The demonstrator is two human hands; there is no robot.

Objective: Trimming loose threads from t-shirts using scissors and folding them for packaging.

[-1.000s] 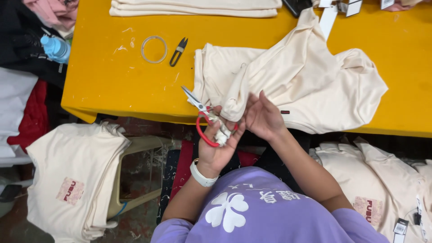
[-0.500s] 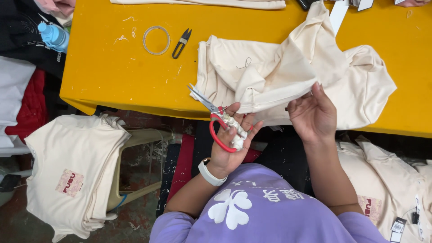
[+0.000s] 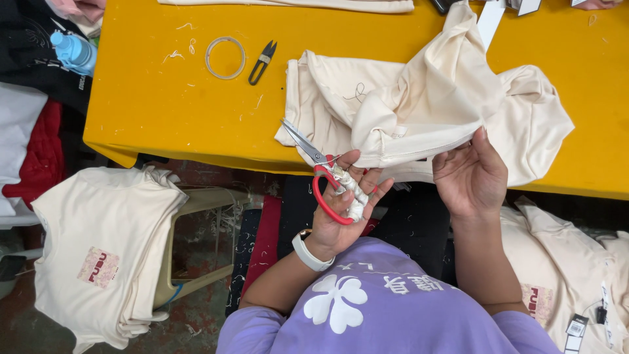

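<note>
So the left hand (image 3: pixel 341 210) was palm-up just below the desk (image 3: pixel 164 118) edge, wrist bent back, grip closed around the red scissors (image 3: pixel 324 177). Fingers were curled through the wrapped handle loops, blades shut and pointing up-left over the desk edge, tips just beside the corner of the cream shirt (image 3: pixel 419 111). There was a white watch (image 3: pixel 311 252) on that wrist.

The right hand (image 3: pixel 472 177) was raised with the palm facing the wearer, fingers mostly straight and close together, fingertips touching the shirt's lower edge where it hung off the desk. Couldn't really tell whether it was pinching the cloth or just resting on it.

The shirt lay bunched on the yellow desk, hanging a bit over the near edge, between both hands.

Compared to half a second before: the right hand had slid a bit further right along the hem, and the left hand with the scissors stayed in pretty much the same spot with the same hold. The snips (image 3: pixel 262 62) and the ring (image 3: pixel 225 58) further up the desk hadn't moved.
</note>
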